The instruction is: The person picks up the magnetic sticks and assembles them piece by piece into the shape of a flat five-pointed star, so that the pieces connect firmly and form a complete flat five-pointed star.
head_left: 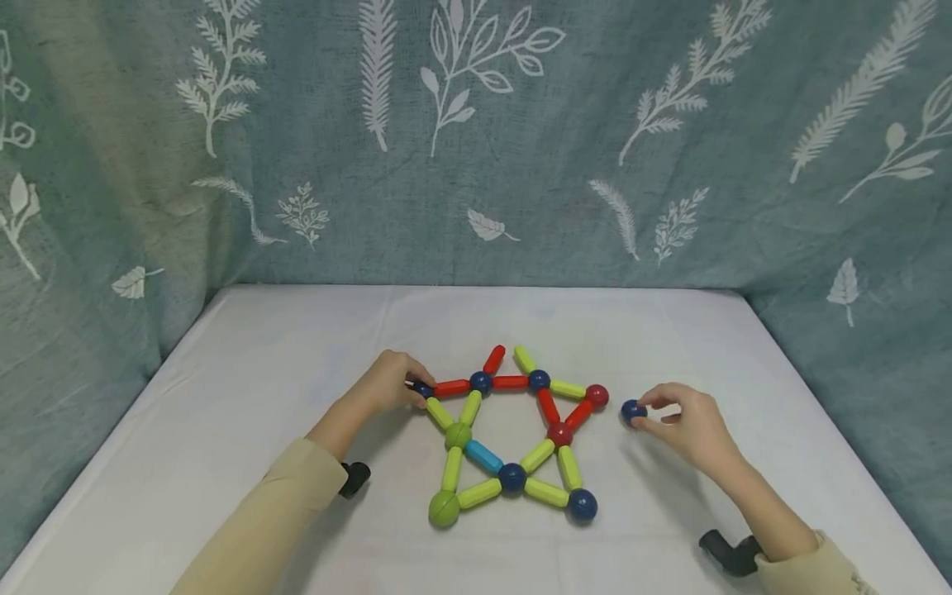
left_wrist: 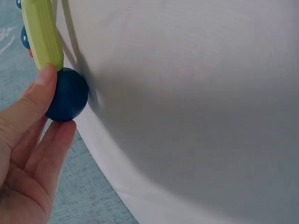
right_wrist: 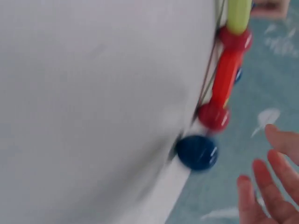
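Note:
A star-like figure of coloured rods and balls lies on the white table. At its left corner my left hand (head_left: 390, 382) pinches a dark blue ball (left_wrist: 69, 95) between thumb and fingers, with a yellow-green rod (left_wrist: 43, 35) joined to it. Right of the figure, a single blue ball (right_wrist: 197, 153) rests on the table near a red ball (right_wrist: 214, 116). My right hand (right_wrist: 273, 182) hovers above the blue ball, fingers spread and apart from it in the blurred right wrist view; in the head view the fingertips overlap its edge.
Green balls (head_left: 444, 509), a blue ball (head_left: 583, 506) and a cyan rod (head_left: 483, 457) form part of the figure. A red rod (head_left: 494, 359) and a yellow-green rod (head_left: 524, 359) point away at the far side. Patterned cloth (head_left: 476, 207) hangs behind the table (head_left: 297, 330).

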Demonstrator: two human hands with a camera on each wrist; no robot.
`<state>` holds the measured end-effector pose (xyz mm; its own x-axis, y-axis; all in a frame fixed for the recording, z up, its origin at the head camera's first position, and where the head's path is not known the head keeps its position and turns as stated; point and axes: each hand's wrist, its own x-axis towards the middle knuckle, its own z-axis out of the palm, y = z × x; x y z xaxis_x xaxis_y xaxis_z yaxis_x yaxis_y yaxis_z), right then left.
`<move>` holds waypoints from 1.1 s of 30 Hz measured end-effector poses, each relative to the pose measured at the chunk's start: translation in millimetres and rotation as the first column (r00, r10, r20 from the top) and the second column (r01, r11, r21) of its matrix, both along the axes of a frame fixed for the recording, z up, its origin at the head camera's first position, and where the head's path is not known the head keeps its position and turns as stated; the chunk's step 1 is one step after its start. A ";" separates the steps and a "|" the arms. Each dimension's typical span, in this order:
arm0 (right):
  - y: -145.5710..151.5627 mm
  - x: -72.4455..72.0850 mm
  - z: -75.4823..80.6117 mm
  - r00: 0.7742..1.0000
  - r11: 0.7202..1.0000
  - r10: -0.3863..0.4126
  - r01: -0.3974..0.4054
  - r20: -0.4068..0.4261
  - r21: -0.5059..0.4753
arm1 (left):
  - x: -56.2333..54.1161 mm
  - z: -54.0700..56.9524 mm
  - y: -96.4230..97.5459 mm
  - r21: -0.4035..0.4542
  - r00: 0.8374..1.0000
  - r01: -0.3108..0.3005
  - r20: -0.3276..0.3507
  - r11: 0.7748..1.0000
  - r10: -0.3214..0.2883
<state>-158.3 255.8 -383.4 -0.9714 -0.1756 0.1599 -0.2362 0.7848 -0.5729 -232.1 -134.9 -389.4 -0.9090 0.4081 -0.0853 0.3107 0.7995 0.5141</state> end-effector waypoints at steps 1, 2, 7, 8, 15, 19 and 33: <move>3.3 -4.2 -1.0 1.000 1.000 -0.013 0.013 0.000 0.014 | 0.4 -0.3 -0.3 0.002 1.000 -0.005 0.003 1.000 0.005; 6.4 -8.0 -2.1 1.000 1.000 -0.019 0.019 0.019 0.024 | 0.4 -0.4 -0.7 0.000 1.000 -0.003 0.002 1.000 0.003; 16.1 -21.8 -11.9 0.981 0.999 -0.004 -0.003 0.193 0.032 | -2.9 1.4 1.6 -0.003 1.000 0.014 -0.003 1.000 -0.014; 16.7 -23.2 -14.1 0.976 1.000 -0.004 -0.002 0.217 0.026 | -3.5 1.4 2.0 -0.004 1.000 0.019 -0.006 1.000 -0.019; 13.1 -28.6 -20.2 0.972 1.000 -0.012 0.009 0.236 0.017 | -3.5 0.3 0.9 0.000 1.000 0.007 0.009 1.000 -0.007; 10.3 -30.6 -17.6 0.969 1.000 -0.015 0.013 0.247 0.010 | -2.0 0.4 -0.3 0.005 1.000 -0.006 0.019 1.000 0.006; -35.7 -82.3 15.2 0.979 0.999 0.031 -0.026 0.204 -0.028 | -1.7 3.0 1.9 0.001 0.998 -0.042 0.043 0.999 0.042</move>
<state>-240.6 220.1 -368.2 -0.9787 -0.2020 -0.0366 -0.1342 0.7645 -0.6305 -233.8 -133.0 -386.4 -0.9208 0.3699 -0.1238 0.2544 0.8102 0.5281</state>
